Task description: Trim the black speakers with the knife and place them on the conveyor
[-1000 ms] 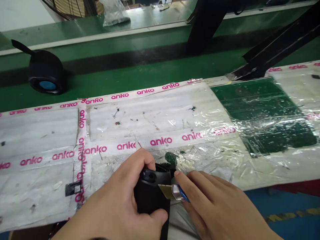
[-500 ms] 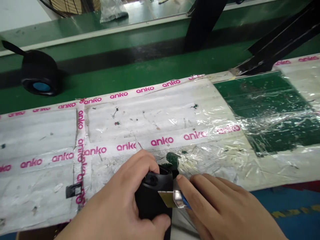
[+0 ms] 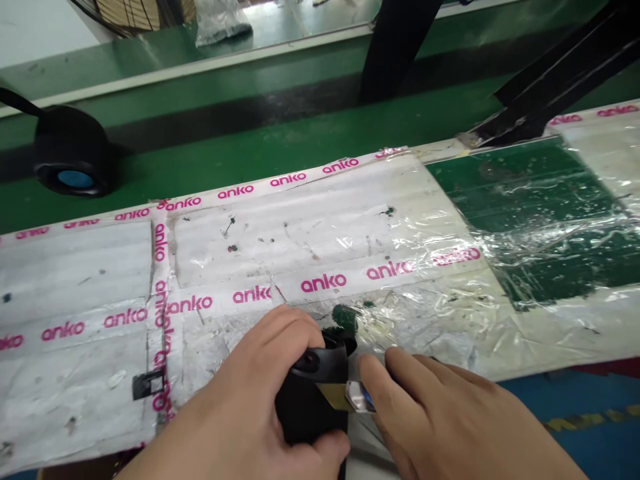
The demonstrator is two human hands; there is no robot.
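My left hand (image 3: 260,400) is wrapped round a black casing (image 3: 310,413) with a smooth, glossy rim at its top, close to the bench's near edge. The fingers reach over the top and the thumb presses on the near side. In my right hand (image 3: 445,413) is a utility knife (image 3: 356,396), with a metal nose and a bit of blue showing. Its blade points left and lies against the casing just below the rim. Most of the knife's handle is hidden by the fingers, and the casing's lower part runs out of view.
A taped white work surface (image 3: 300,227) spans the bench, with a small black plastic piece (image 3: 147,385) at left. Behind it runs a green conveyor belt (image 3: 240,150) carrying a round black item (image 3: 73,153) with a blue disc and strap. Black metal brackets (image 3: 545,87) rise at right.
The casing and both hands have shifted very slightly right and down in view. The blade stays against the casing below the rim, and both grips hold.
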